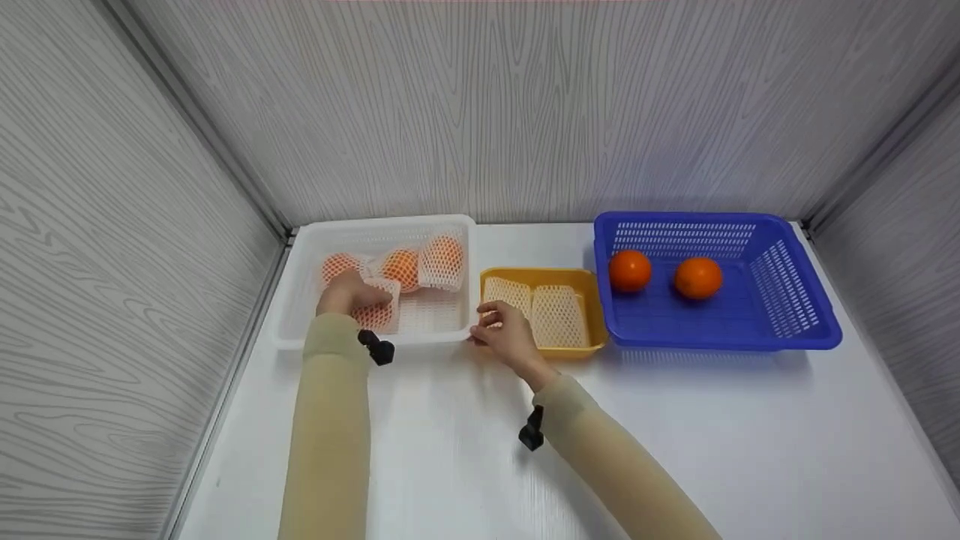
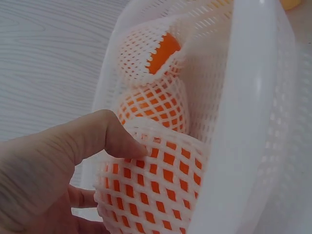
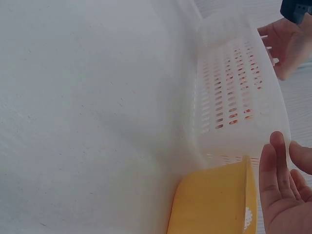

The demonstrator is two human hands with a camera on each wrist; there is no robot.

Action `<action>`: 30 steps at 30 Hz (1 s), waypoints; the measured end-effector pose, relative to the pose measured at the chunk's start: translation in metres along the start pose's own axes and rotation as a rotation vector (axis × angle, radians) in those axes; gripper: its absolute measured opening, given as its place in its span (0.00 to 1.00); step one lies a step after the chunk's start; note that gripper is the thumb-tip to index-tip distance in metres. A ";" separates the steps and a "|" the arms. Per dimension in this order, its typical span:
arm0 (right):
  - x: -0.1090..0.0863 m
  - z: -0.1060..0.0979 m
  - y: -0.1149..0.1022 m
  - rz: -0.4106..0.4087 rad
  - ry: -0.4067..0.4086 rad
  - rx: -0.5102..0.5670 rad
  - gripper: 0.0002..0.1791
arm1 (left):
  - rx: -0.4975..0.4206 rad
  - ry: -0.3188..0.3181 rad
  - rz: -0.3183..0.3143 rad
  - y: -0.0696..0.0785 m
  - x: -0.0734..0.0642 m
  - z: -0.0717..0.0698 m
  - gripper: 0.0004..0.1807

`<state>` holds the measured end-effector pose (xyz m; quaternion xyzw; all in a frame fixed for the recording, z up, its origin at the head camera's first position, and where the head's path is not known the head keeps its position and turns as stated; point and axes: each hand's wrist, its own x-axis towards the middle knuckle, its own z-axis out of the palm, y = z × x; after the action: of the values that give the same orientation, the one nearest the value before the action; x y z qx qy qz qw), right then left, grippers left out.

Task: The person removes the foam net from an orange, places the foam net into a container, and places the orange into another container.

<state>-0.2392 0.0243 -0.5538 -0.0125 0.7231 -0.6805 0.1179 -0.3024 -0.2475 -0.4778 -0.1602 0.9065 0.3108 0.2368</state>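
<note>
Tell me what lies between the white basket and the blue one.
In the head view, the yellow tray lies between the white basket and the blue basket, with foam net sleeves in it. The right grip covers its near left corner.

Head view: left hand [image 1: 351, 292] hides part of the front netted orange [image 1: 377, 321]; right hand [image 1: 513, 339] overlaps the left foam net [image 1: 511, 290] in the yellow tray [image 1: 595, 315]. Both sleeves [image 1: 328, 450] cut by lower edge. Left wrist: same orange cropped at bottom. Right wrist: yellow tray cropped below; fruit [image 3: 233, 117] in white basket [image 3: 267, 134] reduced to orange flecks through slots.
</note>
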 end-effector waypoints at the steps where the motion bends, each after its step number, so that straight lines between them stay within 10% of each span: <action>1: 0.000 0.000 0.000 -0.001 0.000 -0.001 0.19 | 0.010 0.002 0.009 0.002 -0.002 -0.003 0.44; 11: -0.001 -0.001 0.003 -0.024 -0.003 -0.015 0.19 | 0.031 0.152 0.105 0.011 -0.024 -0.014 0.43; 20: -0.003 -0.005 0.000 0.013 -0.040 -0.024 0.20 | -0.087 0.272 0.322 0.021 -0.041 0.000 0.39; 30: -0.013 -0.027 -0.010 -0.073 -0.043 -0.008 0.19 | -0.324 0.248 0.473 0.037 -0.064 0.021 0.37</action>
<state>-0.2327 0.0529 -0.5408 -0.0539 0.7222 -0.6810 0.1084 -0.2579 -0.1973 -0.4403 -0.0173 0.8793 0.4757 0.0171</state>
